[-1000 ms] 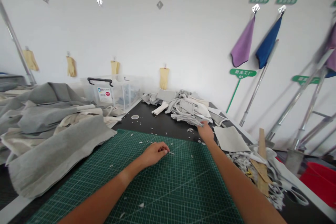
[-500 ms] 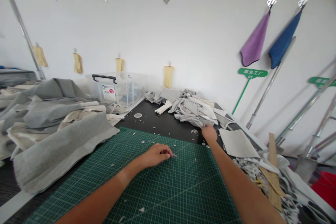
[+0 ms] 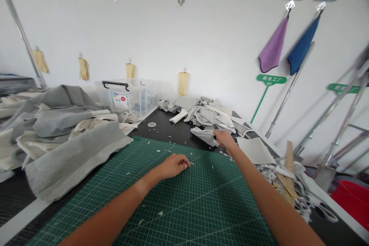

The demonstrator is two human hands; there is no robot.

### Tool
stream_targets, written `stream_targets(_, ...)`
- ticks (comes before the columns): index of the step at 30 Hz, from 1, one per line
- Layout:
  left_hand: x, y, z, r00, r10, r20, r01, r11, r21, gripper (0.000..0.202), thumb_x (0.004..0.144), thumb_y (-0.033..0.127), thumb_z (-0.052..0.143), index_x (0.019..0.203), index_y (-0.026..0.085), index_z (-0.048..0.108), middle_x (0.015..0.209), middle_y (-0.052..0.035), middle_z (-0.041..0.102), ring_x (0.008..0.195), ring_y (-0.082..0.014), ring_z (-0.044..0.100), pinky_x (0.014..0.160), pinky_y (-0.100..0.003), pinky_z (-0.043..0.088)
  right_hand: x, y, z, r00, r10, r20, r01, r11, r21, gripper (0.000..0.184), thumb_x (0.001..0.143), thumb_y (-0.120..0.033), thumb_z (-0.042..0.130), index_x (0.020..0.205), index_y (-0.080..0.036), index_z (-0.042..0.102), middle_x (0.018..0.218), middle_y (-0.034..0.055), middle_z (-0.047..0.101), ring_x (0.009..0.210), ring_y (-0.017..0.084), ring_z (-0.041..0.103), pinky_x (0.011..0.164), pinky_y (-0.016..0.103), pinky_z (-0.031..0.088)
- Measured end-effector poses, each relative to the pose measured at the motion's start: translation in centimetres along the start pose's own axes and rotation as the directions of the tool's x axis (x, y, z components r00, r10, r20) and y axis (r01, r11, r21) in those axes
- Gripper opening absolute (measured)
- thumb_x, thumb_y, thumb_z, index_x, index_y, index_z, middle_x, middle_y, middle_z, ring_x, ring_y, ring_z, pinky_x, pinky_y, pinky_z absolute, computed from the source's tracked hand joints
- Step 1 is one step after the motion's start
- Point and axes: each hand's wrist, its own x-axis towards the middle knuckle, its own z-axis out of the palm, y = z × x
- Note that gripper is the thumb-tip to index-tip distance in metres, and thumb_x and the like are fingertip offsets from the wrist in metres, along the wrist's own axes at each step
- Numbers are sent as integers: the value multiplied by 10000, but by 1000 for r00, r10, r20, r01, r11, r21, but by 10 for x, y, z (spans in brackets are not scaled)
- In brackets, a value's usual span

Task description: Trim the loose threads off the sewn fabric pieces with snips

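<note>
Beyond the mat [image 3: 184,196], right hand [image 3: 225,140] holds leftward-pointing fabric [image 3: 204,136].

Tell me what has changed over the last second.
The right hand has moved toward the near edge of the pile and appears to hold a grey fabric piece, now pulled out of the pile toward the person. The left hand stayed resting on the green cutting mat, and the grey towel-like cloth stayed where it was.

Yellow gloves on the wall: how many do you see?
4. The leftmost glove, second glove, third glove and rightmost glove hang in a row on the white wall; more may be out of view.
</note>
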Motion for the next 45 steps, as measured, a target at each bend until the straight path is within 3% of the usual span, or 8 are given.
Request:
stream_targets(4, -7, 10, 2, 998, -53, -31, 51, 998, -45, 248, 911, 323, 526, 1085, 202, 656, 975, -53, 706, 865, -197, 655, 748, -294, 497, -54, -24, -11, 996, -71, 55, 65, 992, 107, 426, 923, -449, 472, 584, -243, 317, 427, -68, 318, 387, 83, 282, 410, 221, 219)
stream_targets(9, -29, 40, 3, 990, 2, -138, 6, 998, 58, 322, 927, 315, 513, 1234, 227, 554, 966, -46, 708, 857, -211, 665, 789, -314, 491, -135, -42, -17, 965, -131, 227, 74, 967, 243, 335, 865, -486, 596, 713, -211, 480, 455, -91, 321, 397, 72, 248, 396, 216, 169)
stream_targets(20, -88, 85, 33, 974, 206, -92, -174, 945, 277, 352, 939, 267, 510, 1287, 262, 559, 1093, -82, 701, 989, -263, 653, 850, -340, 458, -248, -42, 22, 878, -129, 461, -6, 960, 280, 349, 872, -540, 632, 838, -193, 605, 471, -88, 325, 420, 81, 253, 404, 228, 169)
stream_targets(25, -104, 78, 40, 973, 207, -98, -148, 895, 420, 256, 927, 259, 550, 1174, 266, 619, 1045, -66, 690, 969, -255, 617, 844, -343, 434, -255, -22, 33, 862, -146, 486, 15, 964, 264, 355, 897, -542, 587, 848, -194, 636, 474, -86, 316, 424, 93, 268, 424, 234, 202)
stream_targets(30, -105, 74, 46, 972, 183, -150, -96, 883, 459, 192, 993, 262, 459, 1003, 249, 650, 1001, -43, 676, 948, -221, 597, 856, -333, 430, -234, 4, 29, 959, -272, 83, 273, 962, -9, 317, 905, -483, 563, 861, -200, 699, 746, 15, 634, 721, 179, 575, 649, 262, 396)
stream_targets(34, -105, 78, 52, 962, 147, -230, -60, 935, 350, 241, 1028, 303, 396, 1135, 256, 607, 1008, -37, 686, 959, -212, 619, 875, -329, 445, -217, 30, 22, 984, -154, -93, 127, 962, -241, 280, 919, -428, 529, 1071, -252, 683, 954, 44, 720, 914, 234, 656, 754, 291, 417)
stream_targets(40, -107, 81, 56, 961, 94, -262, -21, 963, 269, 373, 1023, 409, 422, 1350, 265, 527, 960, -38, 701, 958, -223, 648, 894, -335, 457, -207, 47, 19, 994, -48, -96, 4, 909, -416, 282, 915, -425, 522, 1094, -264, 668, 1055, 71, 731, 988, 250, 674, 774, 295, 413)
stream_targets(45, -106, 77, 56, 961, 115, -253, -34, 952, 305, 290, 960, 432, 538, 1154, 251, 655, 1021, -49, 710, 1005, -233, 638, 909, -331, 450, -209, 46, 19, 997, -48, -65, 10, 866, -501, 242, 908, -393, 532, 1059, -278, 682, 1044, 59, 740, 942, 244, 682, 728, 289, 390)
